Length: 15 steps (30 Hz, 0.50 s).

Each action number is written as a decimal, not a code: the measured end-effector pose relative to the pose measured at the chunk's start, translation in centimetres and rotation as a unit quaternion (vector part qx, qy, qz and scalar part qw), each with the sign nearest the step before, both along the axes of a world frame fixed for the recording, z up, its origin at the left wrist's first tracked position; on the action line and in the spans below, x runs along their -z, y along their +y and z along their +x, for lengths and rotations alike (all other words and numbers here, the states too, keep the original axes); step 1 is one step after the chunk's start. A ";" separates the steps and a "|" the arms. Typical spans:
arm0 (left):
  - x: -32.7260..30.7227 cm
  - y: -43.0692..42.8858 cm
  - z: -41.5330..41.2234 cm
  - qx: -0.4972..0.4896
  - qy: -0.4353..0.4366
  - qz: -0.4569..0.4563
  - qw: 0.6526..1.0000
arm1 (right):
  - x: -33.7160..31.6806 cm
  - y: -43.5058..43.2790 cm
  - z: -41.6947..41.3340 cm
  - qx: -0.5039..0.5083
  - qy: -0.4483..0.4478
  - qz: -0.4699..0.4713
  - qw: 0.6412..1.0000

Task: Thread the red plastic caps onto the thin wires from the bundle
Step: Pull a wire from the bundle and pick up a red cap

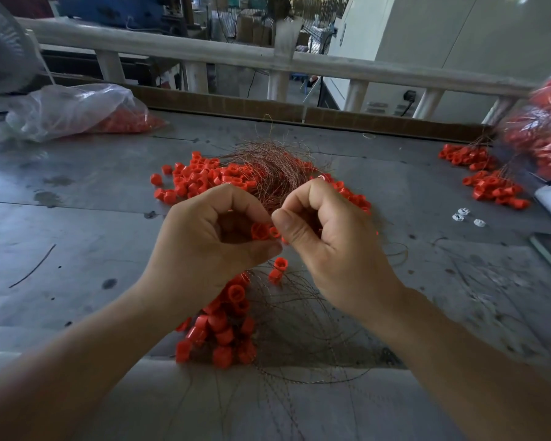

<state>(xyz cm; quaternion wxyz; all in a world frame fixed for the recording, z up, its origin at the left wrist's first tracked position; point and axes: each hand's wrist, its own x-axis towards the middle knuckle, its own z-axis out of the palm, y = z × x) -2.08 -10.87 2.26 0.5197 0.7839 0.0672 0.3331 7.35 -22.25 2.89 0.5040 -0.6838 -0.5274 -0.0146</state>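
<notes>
My left hand (210, 243) curls around red plastic caps (261, 231), pinching them between thumb and fingers at the centre of the view. My right hand (325, 240) is curled close beside it, thumb and forefinger pinching a thin wire that I cannot make out clearly at the caps' opening. A bundle of thin coppery wires (274, 170) lies just behind both hands. Loose red caps (198, 179) are scattered around that bundle. Below my hands, threaded caps (223, 326) hang on wires (299, 329) that fan over the table edge.
The work surface is a grey metal table (77, 233). A clear plastic bag of red caps (77, 113) lies at the back left, another bag (544, 132) at the right. More strung caps (490, 183) sit at the right, near small white pieces (462, 214).
</notes>
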 end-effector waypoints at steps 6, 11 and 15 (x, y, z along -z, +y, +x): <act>0.0 0.0 0.1 0.051 -0.018 -0.096 0.994 | -0.1 -0.1 0.2 0.013 0.005 -0.017 1.000; 0.1 0.5 -0.2 0.121 -0.009 -0.179 0.976 | 0.2 -0.1 0.9 0.040 -0.001 -0.030 0.999; -0.1 0.9 -0.2 0.158 -0.017 -0.232 0.960 | 0.0 -0.4 1.3 0.042 0.002 -0.031 0.999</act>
